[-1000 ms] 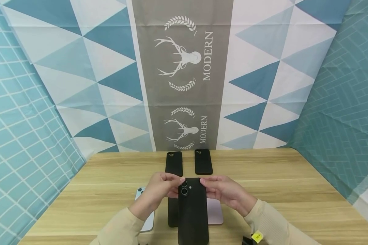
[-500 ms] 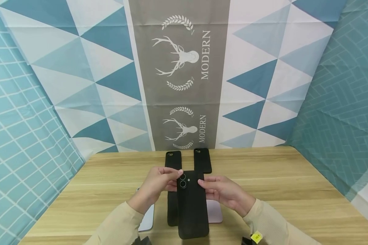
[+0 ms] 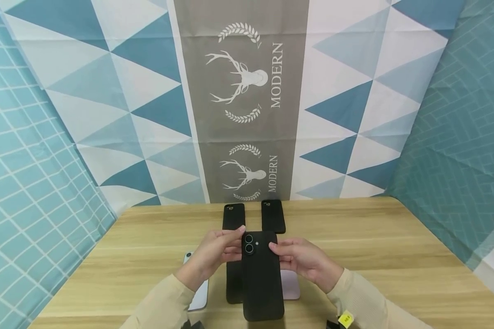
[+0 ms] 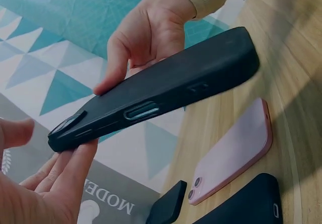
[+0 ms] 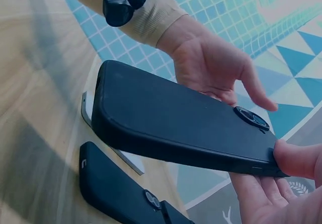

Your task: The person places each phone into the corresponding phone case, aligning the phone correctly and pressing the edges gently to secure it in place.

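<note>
A phone in a black case [image 3: 263, 278] is held above the table, its two-lens camera end away from me. My right hand [image 3: 306, 260] pinches its right edge near that end, thumb on the back and fingers beneath. My left hand [image 3: 210, 256] is at the left camera corner. In the left wrist view, the left fingers [image 4: 73, 176] lie straight against the phone's underside, while the thumb stands apart from it. The right wrist view also shows the left thumb raised off the case.
Below the held phone lie a black phone or case [image 3: 233, 292] and a pink phone [image 3: 290, 285]. A pale phone [image 3: 199, 294] lies to the left, partly behind my left arm. Two black phone cases [image 3: 233, 217], [image 3: 273, 217] lie at the back of the wooden table [image 3: 374, 256].
The phone's near end has risen into view, and its camera end has moved slightly. My left thumb has come up from the camera corner. The right hand keeps its pinch.
</note>
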`<move>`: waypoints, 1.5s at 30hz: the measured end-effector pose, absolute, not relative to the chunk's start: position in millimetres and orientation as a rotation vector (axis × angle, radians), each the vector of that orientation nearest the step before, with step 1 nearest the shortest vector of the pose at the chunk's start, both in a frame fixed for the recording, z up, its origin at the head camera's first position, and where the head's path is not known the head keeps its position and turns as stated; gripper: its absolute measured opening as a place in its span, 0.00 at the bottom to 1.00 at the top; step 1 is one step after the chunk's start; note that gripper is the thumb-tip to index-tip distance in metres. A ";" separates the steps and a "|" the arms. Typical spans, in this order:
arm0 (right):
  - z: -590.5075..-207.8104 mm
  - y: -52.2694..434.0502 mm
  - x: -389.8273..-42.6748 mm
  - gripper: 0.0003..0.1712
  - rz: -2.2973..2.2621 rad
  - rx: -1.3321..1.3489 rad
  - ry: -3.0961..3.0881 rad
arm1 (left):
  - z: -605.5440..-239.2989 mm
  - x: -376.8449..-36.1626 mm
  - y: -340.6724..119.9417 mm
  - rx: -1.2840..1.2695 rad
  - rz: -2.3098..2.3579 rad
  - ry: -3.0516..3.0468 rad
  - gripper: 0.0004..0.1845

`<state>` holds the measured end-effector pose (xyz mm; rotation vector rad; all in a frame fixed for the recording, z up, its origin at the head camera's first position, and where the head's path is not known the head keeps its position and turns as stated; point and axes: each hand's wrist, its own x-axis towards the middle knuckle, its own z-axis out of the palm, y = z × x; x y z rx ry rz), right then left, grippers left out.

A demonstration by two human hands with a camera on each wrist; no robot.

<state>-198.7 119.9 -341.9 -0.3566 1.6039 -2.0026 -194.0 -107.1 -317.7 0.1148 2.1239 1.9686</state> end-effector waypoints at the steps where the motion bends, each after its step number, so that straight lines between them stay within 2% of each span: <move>1: -341.7 119.8 -198.7 0.08 -2.008 -0.351 1.607 | -317.9 -193.6 -106.8 0.109 1.979 2.120 0.27; 19: -336.2 123.1 -203.2 0.06 -2.051 -0.275 1.606 | -333.9 -183.8 -106.9 0.130 1.981 2.055 0.29; 26: -337.1 123.0 -203.4 0.06 -2.059 -0.263 1.605 | -341.2 -182.7 -106.0 0.220 1.939 2.020 0.21; 34: -338.1 123.4 -204.5 0.06 -2.057 -0.261 1.588 | -341.4 -183.8 -103.9 0.174 1.925 2.066 0.18; 45: -331.9 123.9 -206.8 0.21 -2.032 -0.277 1.672 | -326.6 -187.3 -102.4 0.109 1.940 2.161 0.22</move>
